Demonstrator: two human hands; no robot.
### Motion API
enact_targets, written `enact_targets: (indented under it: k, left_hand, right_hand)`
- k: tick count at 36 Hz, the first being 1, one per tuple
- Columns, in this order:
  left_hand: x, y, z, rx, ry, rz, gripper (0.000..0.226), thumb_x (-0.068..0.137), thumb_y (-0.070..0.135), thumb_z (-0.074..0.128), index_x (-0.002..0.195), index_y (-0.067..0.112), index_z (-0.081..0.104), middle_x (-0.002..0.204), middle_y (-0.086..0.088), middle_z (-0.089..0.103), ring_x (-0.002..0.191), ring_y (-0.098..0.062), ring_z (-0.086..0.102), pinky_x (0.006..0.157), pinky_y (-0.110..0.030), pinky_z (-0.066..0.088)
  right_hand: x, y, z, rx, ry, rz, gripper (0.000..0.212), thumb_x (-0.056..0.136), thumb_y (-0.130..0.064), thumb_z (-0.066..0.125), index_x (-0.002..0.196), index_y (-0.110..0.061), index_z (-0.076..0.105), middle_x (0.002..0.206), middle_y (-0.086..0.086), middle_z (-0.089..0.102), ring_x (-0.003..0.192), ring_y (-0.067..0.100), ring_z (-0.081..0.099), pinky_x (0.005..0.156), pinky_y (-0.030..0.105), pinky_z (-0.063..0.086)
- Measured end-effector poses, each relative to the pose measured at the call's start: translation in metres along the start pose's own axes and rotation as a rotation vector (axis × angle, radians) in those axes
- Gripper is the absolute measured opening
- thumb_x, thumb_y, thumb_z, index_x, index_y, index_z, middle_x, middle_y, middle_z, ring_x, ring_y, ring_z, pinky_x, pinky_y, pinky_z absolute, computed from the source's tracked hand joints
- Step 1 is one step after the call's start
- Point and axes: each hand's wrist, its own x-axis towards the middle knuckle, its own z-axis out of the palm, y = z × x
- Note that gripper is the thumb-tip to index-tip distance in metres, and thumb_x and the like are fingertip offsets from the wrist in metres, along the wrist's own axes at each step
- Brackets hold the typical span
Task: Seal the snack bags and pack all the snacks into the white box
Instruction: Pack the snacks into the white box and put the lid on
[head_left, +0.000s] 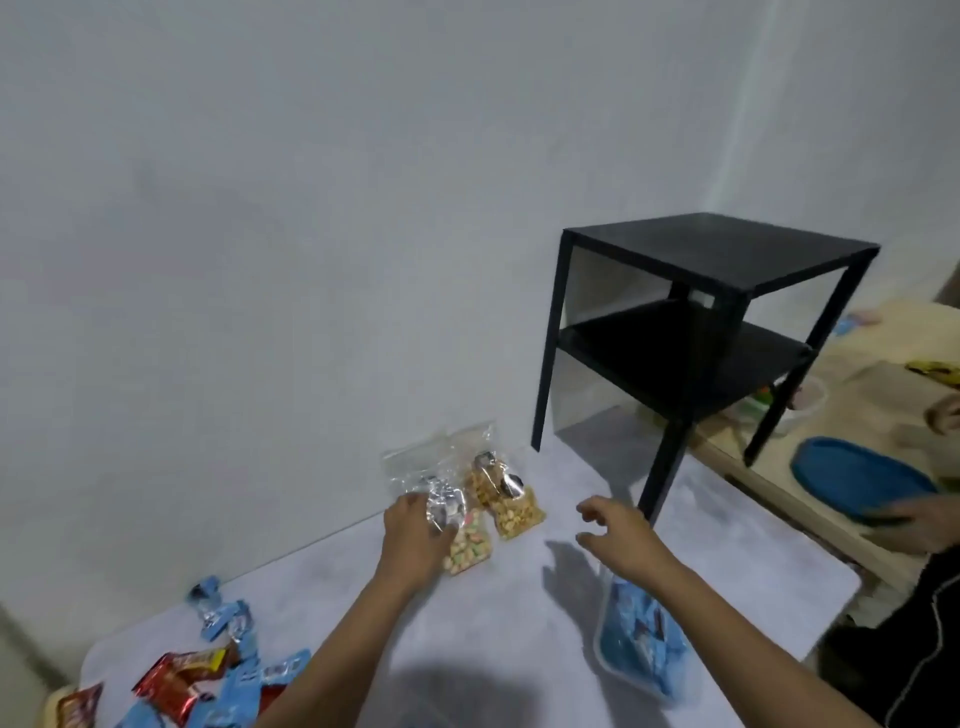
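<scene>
- The left hand (415, 535) lay on the clear snack bags (470, 499) near the far edge of the surface, fingers bent over a crinkled silvery bag; whether it gripped or only pressed, I could not tell.
- The right hand (618, 530) hovered spread and empty above the surface, just right of those bags, touching nothing.
- The bags sat in a small cluster: one held pastel pieces (467, 545), touching the left hand, and another held tan nuts (514, 512); the tops of the bags looked loose and rumpled.
- Under the right forearm stood the white box (636, 644), already holding blue-wrapped snacks.
- At the near left corner lay a scatter of blue packets (223, 618) and red packets (182, 680), well apart from the box.
- The surface (509, 623) itself was pale grey and mottled, pushed up against a plain white wall (260, 208).
- A black two-tier stand (701, 322) stood at the far right end, one leg on the grey surface.
- Beyond it ran a light wooden table (852, 415), where another person's hand (914, 519) held a blue lid or dish (857, 478); a clear tub (802, 410) sat behind the stand's legs.
</scene>
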Motion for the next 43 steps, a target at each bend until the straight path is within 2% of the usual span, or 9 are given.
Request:
enact_targets:
  k: [5, 8, 11, 16, 19, 22, 26, 32, 43]
  left_hand:
    - [0.028, -0.010, 0.010, -0.067, 0.114, -0.097, 0.055, 0.087, 0.021, 0.059, 0.135, 0.003, 0.040, 0.141, -0.017, 0.038, 0.131, -0.032, 0.031, 0.107, -0.034, 0.026]
    - [0.039, -0.013, 0.016, -0.126, 0.164, -0.143, 0.069, 0.080, 0.038, 0.051, 0.138, 0.004, 0.035, 0.144, -0.015, 0.034, 0.133, -0.030, 0.028, 0.110, -0.033, 0.024]
    - [0.054, -0.019, 0.023, -0.134, 0.238, -0.196, 0.089, 0.065, 0.058, 0.037, 0.135, 0.003, 0.039, 0.138, -0.013, 0.040, 0.129, -0.028, 0.034, 0.108, -0.030, 0.025]
    - [0.083, -0.035, 0.036, -0.109, 0.287, -0.255, 0.090, 0.060, 0.061, 0.035, 0.124, 0.001, 0.052, 0.125, -0.016, 0.054, 0.119, -0.032, 0.046, 0.103, -0.032, 0.030]
    - [0.090, -0.037, 0.042, -0.115, 0.259, -0.274, 0.091, 0.061, 0.064, 0.033, 0.127, 0.003, 0.049, 0.129, -0.013, 0.051, 0.122, -0.028, 0.041, 0.100, -0.019, 0.023]
    - [0.094, -0.042, 0.047, -0.128, 0.248, -0.278, 0.083, 0.067, 0.061, 0.038, 0.128, 0.006, 0.049, 0.130, -0.012, 0.051, 0.121, -0.026, 0.042, 0.097, -0.017, 0.023]
    - [0.100, -0.042, 0.049, -0.174, 0.229, -0.292, 0.059, 0.074, 0.041, 0.050, 0.124, 0.010, 0.054, 0.122, -0.008, 0.057, 0.114, -0.022, 0.047, 0.096, -0.022, 0.032]
    - [0.103, -0.041, 0.049, -0.334, 0.293, -0.322, 0.002, 0.085, 0.018, 0.061, 0.086, 0.019, 0.062, 0.090, -0.005, 0.067, 0.086, -0.018, 0.059, 0.078, -0.026, 0.047]
    - [0.065, -0.039, 0.026, -0.536, 0.284, -0.250, 0.020, 0.081, 0.008, 0.068, 0.072, 0.025, 0.064, 0.072, 0.007, 0.064, 0.068, -0.004, 0.056, 0.068, -0.011, 0.044]
  right_hand:
    - [0.077, -0.011, 0.007, 0.009, -0.056, -0.132, 0.040, 0.085, -0.013, 0.060, 0.124, -0.011, 0.054, 0.123, 0.007, 0.058, 0.111, 0.017, 0.053, 0.085, 0.016, 0.035]
    - [0.119, -0.028, 0.016, 0.035, -0.099, -0.257, 0.037, 0.086, -0.012, 0.058, 0.124, -0.013, 0.055, 0.124, 0.003, 0.056, 0.111, 0.014, 0.052, 0.090, 0.015, 0.034]
    - [0.159, -0.046, 0.030, 0.004, -0.142, -0.425, 0.038, 0.087, -0.012, 0.056, 0.125, -0.015, 0.054, 0.128, -0.001, 0.053, 0.113, 0.008, 0.051, 0.093, 0.013, 0.033]
    - [0.209, -0.070, 0.056, -0.154, -0.161, -0.711, 0.045, 0.086, -0.011, 0.050, 0.131, -0.017, 0.049, 0.136, -0.005, 0.048, 0.128, 0.012, 0.039, 0.103, 0.026, 0.035]
    - [0.230, -0.078, 0.073, -0.185, -0.008, -0.933, 0.044, 0.073, 0.000, 0.055, 0.115, -0.010, 0.061, 0.118, 0.004, 0.062, 0.110, 0.018, 0.052, 0.083, 0.033, 0.054]
    - [0.242, -0.079, 0.087, -0.314, 0.062, -1.026, 0.042, 0.061, 0.001, 0.061, 0.101, -0.010, 0.066, 0.098, 0.006, 0.066, 0.085, 0.026, 0.062, 0.057, 0.031, 0.054]
    - [0.247, -0.082, 0.093, -0.465, 0.109, -1.045, 0.033, 0.056, -0.005, 0.070, 0.088, -0.015, 0.066, 0.085, 0.002, 0.065, 0.074, 0.026, 0.060, 0.052, 0.029, 0.047]
    - [0.258, -0.084, 0.100, -0.458, 0.085, -1.033, 0.017, 0.058, -0.004, 0.074, 0.064, -0.014, 0.061, 0.069, 0.000, 0.060, 0.066, 0.022, 0.055, 0.044, 0.030, 0.046]
    - [0.240, -0.096, 0.089, 0.129, -0.222, -0.826, 0.009, 0.085, -0.012, 0.056, 0.079, -0.012, 0.064, 0.079, -0.002, 0.066, 0.078, 0.016, 0.060, 0.077, 0.032, 0.045]
